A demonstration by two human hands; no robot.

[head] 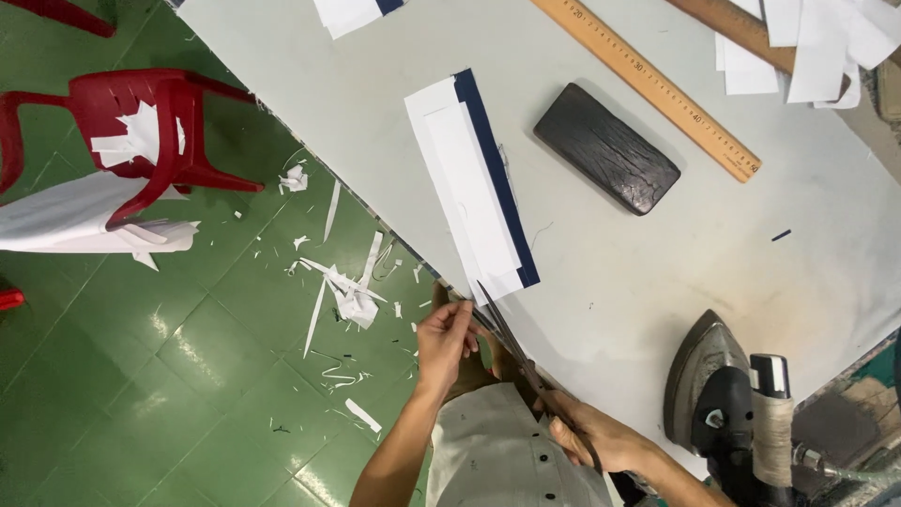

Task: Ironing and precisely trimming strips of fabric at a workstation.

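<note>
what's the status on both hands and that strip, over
Right hand grips scissors, blades at strip's near end. Left hand pinches white-and-navy strip at table edge. Nothing blocking; iron off to the side.

A pale grey worktop runs slantwise across the view. On it lie a long white piece with a navy edge, a dark block just beside a wooden ruler, white sheets at the far corner, and an iron near the close end. Beside the worktop is the green floor — littered with white scraps and carrying a red chair.
</note>
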